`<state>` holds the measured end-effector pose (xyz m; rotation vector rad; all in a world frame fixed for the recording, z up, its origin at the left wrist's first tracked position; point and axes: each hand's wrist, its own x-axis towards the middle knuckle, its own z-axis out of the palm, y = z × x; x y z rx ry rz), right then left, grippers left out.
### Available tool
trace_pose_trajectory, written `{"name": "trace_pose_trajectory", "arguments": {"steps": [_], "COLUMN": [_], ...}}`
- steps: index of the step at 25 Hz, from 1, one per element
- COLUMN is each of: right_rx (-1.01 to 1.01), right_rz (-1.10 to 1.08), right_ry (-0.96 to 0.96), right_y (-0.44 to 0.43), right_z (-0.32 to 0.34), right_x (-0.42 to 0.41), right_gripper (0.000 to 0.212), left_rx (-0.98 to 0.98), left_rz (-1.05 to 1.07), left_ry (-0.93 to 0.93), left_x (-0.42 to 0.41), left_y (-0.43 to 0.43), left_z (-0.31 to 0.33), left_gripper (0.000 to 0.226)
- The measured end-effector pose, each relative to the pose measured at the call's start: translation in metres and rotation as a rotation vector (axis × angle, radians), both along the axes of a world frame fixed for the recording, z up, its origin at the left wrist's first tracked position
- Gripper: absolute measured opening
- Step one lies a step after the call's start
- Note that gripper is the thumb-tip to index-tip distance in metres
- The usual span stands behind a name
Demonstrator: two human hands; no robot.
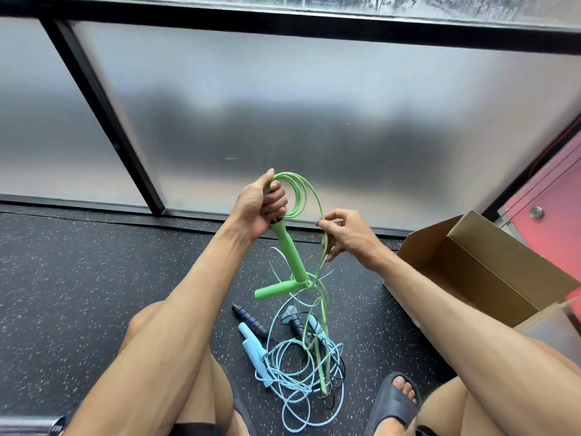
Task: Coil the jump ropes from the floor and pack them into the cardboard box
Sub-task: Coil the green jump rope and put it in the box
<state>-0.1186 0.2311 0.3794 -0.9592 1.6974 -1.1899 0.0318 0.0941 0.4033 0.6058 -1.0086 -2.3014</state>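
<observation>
A green jump rope (295, 211) is held up in front of a seated person, above a dark speckled floor (94, 294). One of its padded handles (284, 247) is gripped near its top by the left hand (257, 212). The fingers are curled round the handle and round several loops of cord gathered above the fist. The second green handle (272, 291) dangles at the lower end of the first, clear of the floor. The right hand (344, 236) is closed in a pinch on a strand of green cord just right of the loops. From there the uncoiled length drops to the floor.

The cord is judged to be light, thin and springy, so the loops are likely to spring open if the fist is loosened. Its smooth surface may slide through a light pinch. The handles are the stiff, thick parts and offer the surest hold. The loops are best trapped against the handle.

Between the knees, a light blue rope (251, 347) and a dark rope (250, 319) lie tangled on the floor. The green tail runs into them, so snagging is a risk. An open cardboard box (490, 272) stands to the right, well apart from the pile. No rope is seen in the part of its inside that shows. A frosted glass wall (283, 105) rises behind.
</observation>
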Motion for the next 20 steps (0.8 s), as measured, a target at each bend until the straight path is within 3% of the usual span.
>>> {"name": "trace_pose_trajectory", "arguments": {"steps": [5,7,11,15,20], "right_rx": [-0.23,-0.252,-0.092,0.095,0.159], "right_rz": [-0.138,-0.16,-0.074,-0.032,0.006], "right_ry": [-0.115,-0.042,0.346,0.326,0.289], "right_y": [-0.006,-0.004,0.003,0.006,0.009], "right_z": [0.022,0.028,0.016,-0.004,-0.01], "right_x": [-0.019,-0.026,-0.026,-0.021,-0.014], "right_gripper": [0.019,0.022,0.017,0.015,0.016], "left_rx": [-0.014,-0.047,-0.038,0.064,0.117], "left_rz": [0.14,0.142,0.102,-0.022,-0.186], "left_ry": [-0.129,-0.177,-0.182,-0.095,0.079], "left_x": [-0.001,-0.003,-0.005,-0.005,-0.006], "left_y": [-0.006,-0.004,0.001,0.004,0.011], "left_z": [-0.009,-0.012,-0.011,-0.007,-0.002], "left_gripper": [0.045,0.044,0.044,0.044,0.045]}}
